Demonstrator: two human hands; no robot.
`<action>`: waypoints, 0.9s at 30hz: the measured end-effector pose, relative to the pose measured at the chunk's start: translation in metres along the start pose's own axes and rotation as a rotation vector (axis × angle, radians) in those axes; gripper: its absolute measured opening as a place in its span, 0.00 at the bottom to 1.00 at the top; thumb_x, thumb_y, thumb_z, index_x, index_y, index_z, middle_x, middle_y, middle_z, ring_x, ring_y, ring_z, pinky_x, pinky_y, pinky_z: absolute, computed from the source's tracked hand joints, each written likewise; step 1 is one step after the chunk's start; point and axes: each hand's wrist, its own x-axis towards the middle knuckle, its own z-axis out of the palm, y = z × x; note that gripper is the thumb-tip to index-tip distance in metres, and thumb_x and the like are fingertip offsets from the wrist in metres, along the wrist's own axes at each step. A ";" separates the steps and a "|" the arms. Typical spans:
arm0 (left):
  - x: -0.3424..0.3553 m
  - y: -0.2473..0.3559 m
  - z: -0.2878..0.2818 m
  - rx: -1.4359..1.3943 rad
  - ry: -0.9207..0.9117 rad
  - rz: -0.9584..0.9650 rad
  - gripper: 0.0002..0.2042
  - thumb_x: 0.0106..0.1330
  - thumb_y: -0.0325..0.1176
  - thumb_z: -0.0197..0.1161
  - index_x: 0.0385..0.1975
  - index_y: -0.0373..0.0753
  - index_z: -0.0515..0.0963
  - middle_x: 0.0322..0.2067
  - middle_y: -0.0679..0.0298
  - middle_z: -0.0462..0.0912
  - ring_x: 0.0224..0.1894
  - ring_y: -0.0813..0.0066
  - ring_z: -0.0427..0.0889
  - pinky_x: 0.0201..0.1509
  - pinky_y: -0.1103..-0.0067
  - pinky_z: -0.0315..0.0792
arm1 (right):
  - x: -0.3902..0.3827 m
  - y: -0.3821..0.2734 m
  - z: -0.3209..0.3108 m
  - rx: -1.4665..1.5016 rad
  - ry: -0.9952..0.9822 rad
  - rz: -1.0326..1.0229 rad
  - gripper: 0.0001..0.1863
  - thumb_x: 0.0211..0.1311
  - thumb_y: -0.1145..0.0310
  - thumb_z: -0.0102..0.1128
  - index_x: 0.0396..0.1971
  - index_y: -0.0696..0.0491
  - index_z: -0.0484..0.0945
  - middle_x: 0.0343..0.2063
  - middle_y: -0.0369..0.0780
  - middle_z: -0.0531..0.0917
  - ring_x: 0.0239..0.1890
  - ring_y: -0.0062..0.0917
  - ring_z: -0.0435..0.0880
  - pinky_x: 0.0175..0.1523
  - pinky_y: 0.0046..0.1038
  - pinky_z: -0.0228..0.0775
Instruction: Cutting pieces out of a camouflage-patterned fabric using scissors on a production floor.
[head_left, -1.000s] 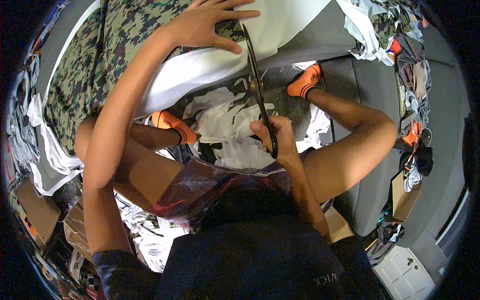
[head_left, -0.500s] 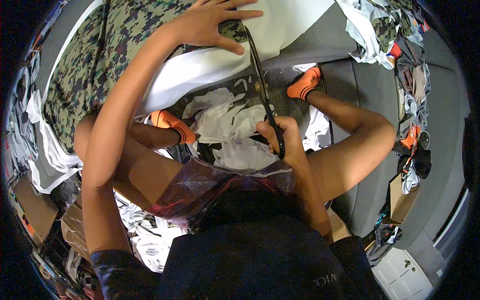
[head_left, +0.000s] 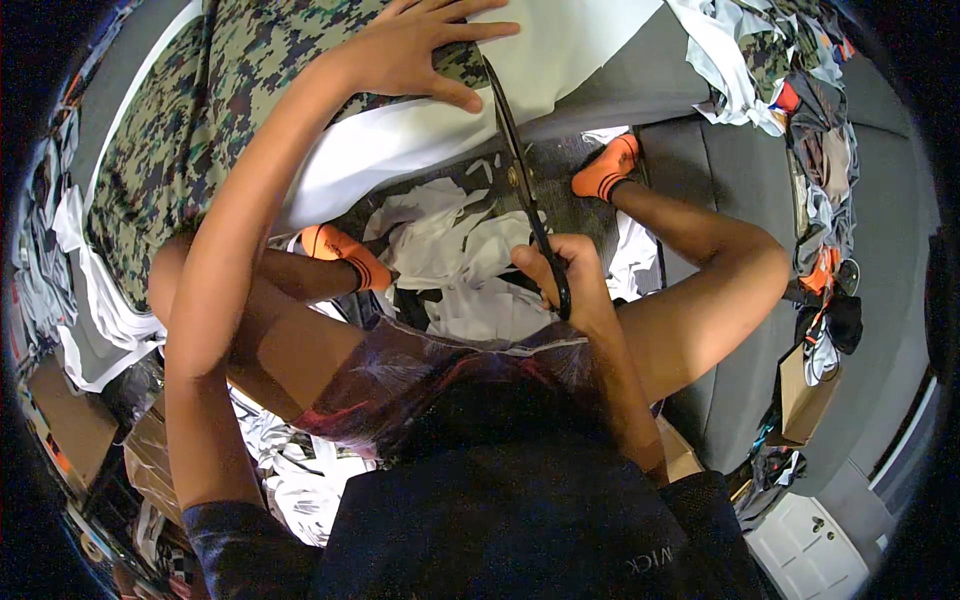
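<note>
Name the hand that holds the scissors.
The right hand: it grips the black scissors, whereas the left hand holds none, its fingers spread over camouflage fabric and white fabric.

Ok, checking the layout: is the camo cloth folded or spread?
Spread: the camo cloth lies broadly beneath the left hand, its pattern showing.

The right grip (head_left: 582,285) has shifted slightly toward three o'clock, with the handle end of the black scissors (head_left: 524,188).
</note>
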 end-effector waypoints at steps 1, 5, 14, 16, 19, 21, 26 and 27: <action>0.000 0.000 0.000 0.000 0.000 0.000 0.46 0.49 0.70 0.60 0.68 0.58 0.55 0.71 0.67 0.46 0.73 0.58 0.39 0.73 0.58 0.38 | 0.000 -0.001 0.000 0.000 0.001 0.000 0.24 0.57 0.63 0.67 0.08 0.55 0.67 0.09 0.30 0.64 0.13 0.16 0.57 0.19 0.22 0.49; 0.000 0.000 0.001 0.009 0.007 0.002 0.46 0.49 0.70 0.60 0.68 0.58 0.55 0.71 0.66 0.46 0.73 0.58 0.39 0.73 0.58 0.38 | -0.001 -0.005 0.001 0.014 0.012 0.058 0.23 0.56 0.63 0.68 0.08 0.56 0.67 0.09 0.30 0.64 0.13 0.16 0.57 0.19 0.22 0.49; -0.002 -0.001 -0.011 -0.119 -0.034 -0.030 0.46 0.49 0.70 0.59 0.68 0.57 0.56 0.71 0.66 0.46 0.73 0.58 0.39 0.72 0.58 0.40 | 0.000 0.012 0.004 0.031 0.010 0.015 0.21 0.55 0.64 0.68 0.10 0.56 0.71 0.09 0.30 0.66 0.13 0.15 0.59 0.20 0.21 0.50; -0.003 -0.001 -0.015 -0.154 -0.040 -0.047 0.46 0.49 0.70 0.59 0.68 0.57 0.56 0.71 0.66 0.46 0.73 0.58 0.39 0.72 0.58 0.40 | 0.002 0.010 0.004 0.047 0.013 -0.004 0.20 0.55 0.64 0.68 0.10 0.55 0.71 0.09 0.30 0.66 0.13 0.15 0.59 0.20 0.20 0.50; -0.005 -0.004 -0.019 -0.184 -0.032 -0.038 0.47 0.49 0.70 0.59 0.68 0.53 0.56 0.71 0.65 0.46 0.73 0.57 0.40 0.72 0.58 0.40 | 0.009 -0.003 0.004 0.084 0.007 0.031 0.19 0.55 0.63 0.68 0.10 0.54 0.72 0.09 0.29 0.67 0.13 0.14 0.59 0.20 0.19 0.49; -0.004 -0.008 -0.017 -0.193 -0.026 -0.035 0.47 0.50 0.70 0.59 0.68 0.52 0.56 0.71 0.65 0.47 0.73 0.57 0.40 0.72 0.58 0.40 | 0.014 -0.008 0.003 0.094 0.006 0.040 0.19 0.55 0.63 0.68 0.10 0.54 0.73 0.09 0.29 0.67 0.14 0.13 0.59 0.20 0.19 0.49; -0.004 -0.021 0.010 -0.002 0.318 0.088 0.35 0.53 0.57 0.64 0.63 0.56 0.67 0.66 0.74 0.61 0.69 0.63 0.56 0.69 0.63 0.51 | 0.022 -0.011 -0.004 0.060 -0.038 0.036 0.19 0.55 0.63 0.69 0.10 0.53 0.72 0.09 0.28 0.66 0.14 0.13 0.58 0.20 0.18 0.48; -0.003 -0.022 0.010 0.009 0.306 0.083 0.36 0.52 0.58 0.65 0.63 0.57 0.66 0.67 0.75 0.61 0.70 0.64 0.55 0.69 0.63 0.51 | 0.022 -0.010 -0.004 0.048 -0.034 0.035 0.19 0.55 0.63 0.69 0.10 0.53 0.72 0.09 0.28 0.66 0.14 0.13 0.58 0.20 0.18 0.48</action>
